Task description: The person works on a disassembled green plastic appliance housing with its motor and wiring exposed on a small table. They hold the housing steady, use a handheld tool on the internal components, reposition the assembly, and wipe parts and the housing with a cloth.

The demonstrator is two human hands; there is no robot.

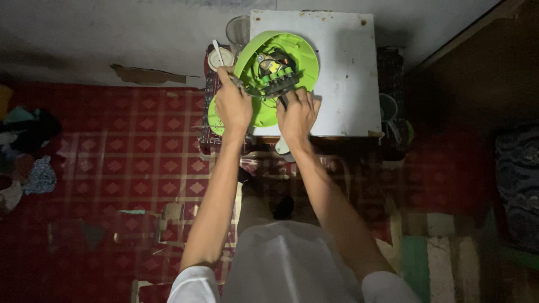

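The green round housing (292,47) lies open side up on the white tabletop (342,84), at its near left corner, partly over the edge. Inside the housing sits a dark circuit board (275,76) with small green parts; the details are too dim to read. The left hand (233,104) is closed around a thin tool (237,83) at the left rim of the housing; what kind of tool, I cannot tell. The right hand (297,115) rests on the near rim, fingers curled; whether it grips something is hidden. Left of the housing stands a small white cup (220,58), behind it a clear glass (238,29). The floor near the tabletop has a red patterned cover (129,151), and the room is dark.
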